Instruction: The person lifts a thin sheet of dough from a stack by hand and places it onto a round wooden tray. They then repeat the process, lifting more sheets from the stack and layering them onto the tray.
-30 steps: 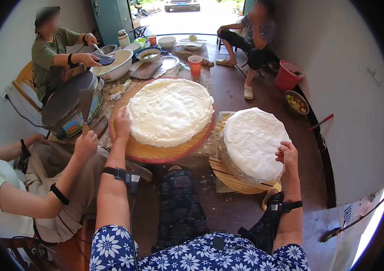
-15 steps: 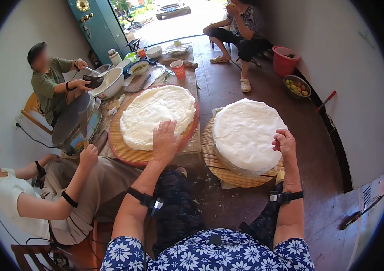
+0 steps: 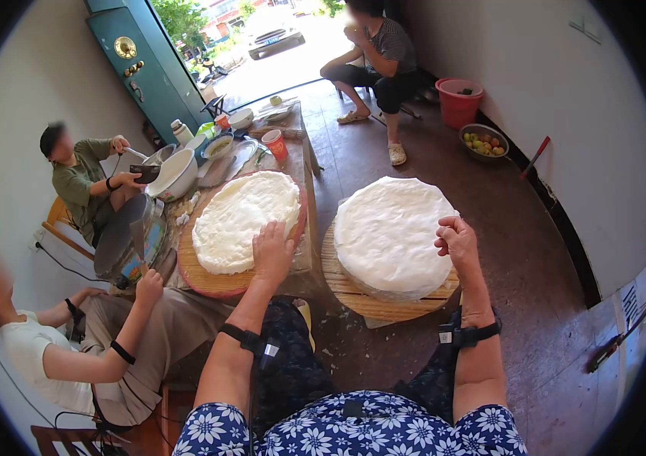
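Observation:
A large, flattened mass of soft white dough [image 3: 243, 216] lies on a round wooden board [image 3: 195, 267] with a reddish rim. My left hand [image 3: 272, 252] rests palm down on the dough's near right edge, its fingers stretched out. To the right, a tall round stack of thin white sheets [image 3: 391, 232] stands on a slatted bamboo board [image 3: 353, 298]. At the stack's right edge my right hand [image 3: 457, 242] is closed, with fingers curled and fingertips pinched together. Whatever may be between those fingertips is too small to make out.
Beside me on the left, a person holds a spatula [image 3: 137, 242] by a round griddle [image 3: 121, 232]. Behind, another person holds a dark bowl [image 3: 145, 174] near a white basin [image 3: 174, 176]. A paper cup [image 3: 275, 144] stands on the table. A red bucket [image 3: 460, 102] and fruit bowl [image 3: 484, 142] sit by the wall.
The head view has tilted up and shifted, so the boards appear further left and lower. My left hand stays on the dough's edge; my right hand stays pinched beside the stack.

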A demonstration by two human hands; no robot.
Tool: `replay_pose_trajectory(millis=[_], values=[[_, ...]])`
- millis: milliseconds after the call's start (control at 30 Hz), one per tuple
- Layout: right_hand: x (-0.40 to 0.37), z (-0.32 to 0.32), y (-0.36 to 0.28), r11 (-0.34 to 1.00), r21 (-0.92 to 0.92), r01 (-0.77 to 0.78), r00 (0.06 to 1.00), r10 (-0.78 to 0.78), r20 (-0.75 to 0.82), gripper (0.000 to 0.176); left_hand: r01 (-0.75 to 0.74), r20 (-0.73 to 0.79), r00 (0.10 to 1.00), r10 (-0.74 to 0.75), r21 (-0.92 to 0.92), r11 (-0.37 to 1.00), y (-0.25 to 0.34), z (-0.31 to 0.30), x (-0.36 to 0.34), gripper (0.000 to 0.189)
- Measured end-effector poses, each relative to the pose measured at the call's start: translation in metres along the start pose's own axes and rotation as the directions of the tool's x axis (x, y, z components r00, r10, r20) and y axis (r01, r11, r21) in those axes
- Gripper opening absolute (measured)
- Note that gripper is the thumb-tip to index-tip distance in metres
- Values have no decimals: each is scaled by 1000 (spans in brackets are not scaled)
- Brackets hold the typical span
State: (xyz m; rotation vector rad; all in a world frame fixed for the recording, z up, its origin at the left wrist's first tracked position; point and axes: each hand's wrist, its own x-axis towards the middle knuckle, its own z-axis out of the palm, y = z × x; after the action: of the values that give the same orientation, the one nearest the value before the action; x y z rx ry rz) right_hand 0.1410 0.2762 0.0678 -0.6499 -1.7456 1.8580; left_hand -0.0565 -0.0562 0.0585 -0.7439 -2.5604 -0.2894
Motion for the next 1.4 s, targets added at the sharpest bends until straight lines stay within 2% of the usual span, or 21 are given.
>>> replay_pose_trajectory(millis=[33,100,133,200,233,300,333,367,400,433,467,533,600,667,733,800,967,1033,1133,1267,1400], values=[[2,0,3,999,-30,11,1000,-11,2,18,-2,-4,1000,2,3,1000,8,-2,-3,45],[4,0,7,998,-58,21,1000,-21,5,18,-209,-129,974,187,-187,960,30,-6,-10,38],[4,0,8,995,-98,24,1000,-24,3,18,-208,-128,974,187,-185,960,44,-9,-17,38],[6,3,11,990,-139,23,1000,-24,1,18,-335,-130,942,309,-359,871,68,-12,-31,38],[7,2,12,987,-160,19,1000,-18,7,18,-334,-124,943,310,-367,868,74,-7,-37,38],[7,-5,12,982,-190,18,1000,-21,-11,18,-169,15,976,219,-589,790,90,9,-55,41],[5,-7,11,980,-198,20,999,-27,-32,18,-155,44,972,229,-612,776,96,16,-62,41],[4,-10,11,976,-219,3,998,-16,-59,18,127,270,957,107,-719,683,99,21,-65,42],[6,-14,10,971,-237,-2,996,-18,-82,18,401,491,871,21,-735,547,100,27,-66,44],[7,-19,12,967,-254,-21,995,-4,-98,18,427,495,868,34,-780,458,98,39,-68,42],[10,-23,15,956,-292,0,993,-33,-110,19,438,509,860,46,-780,446,95,50,-73,42],[12,-30,20,939,-343,11,990,-58,-127,19,682,680,731,-61,-726,87,98,47,-73,41],[14,-34,22,925,-379,3,990,-55,-127,19,708,707,706,-50,-706,20,93,53,-75,39],[17,-35,23,935,-353,-39,993,-3,-118,19,738,744,652,-145,-667,-101,90,60,-77,38],[23,-39,18,940,-333,-78,993,45,-107,19,735,747,646,-157,-664,-136,88,59,-73,42],[33,-41,12,976,-200,-90,993,72,-95,20,711,735,651,-188,-678,-187,89,58,-70,43],[61,-49,25,919,-385,-83,980,5,-200,17,720,755,638,-152,-655,-229,93,52,-64,44],[72,-61,52,809,-556,-192,974,90,-207,18,728,765,627,-148,-643,-238,93,55,-61,44],[81,-68,64,747,-642,-172,982,74,-176,20,731,776,612,-155,-629,-264,92,56,-61,39],[78,-64,62,725,-658,-203,979,126,-163,21,733,785,597,-163,-617,-287,95,49,-58,37],[80,-67,64,682,-719,-136,990,77,-115,21,735,781,590,-207,-625,-262,96,52,-59,38]])
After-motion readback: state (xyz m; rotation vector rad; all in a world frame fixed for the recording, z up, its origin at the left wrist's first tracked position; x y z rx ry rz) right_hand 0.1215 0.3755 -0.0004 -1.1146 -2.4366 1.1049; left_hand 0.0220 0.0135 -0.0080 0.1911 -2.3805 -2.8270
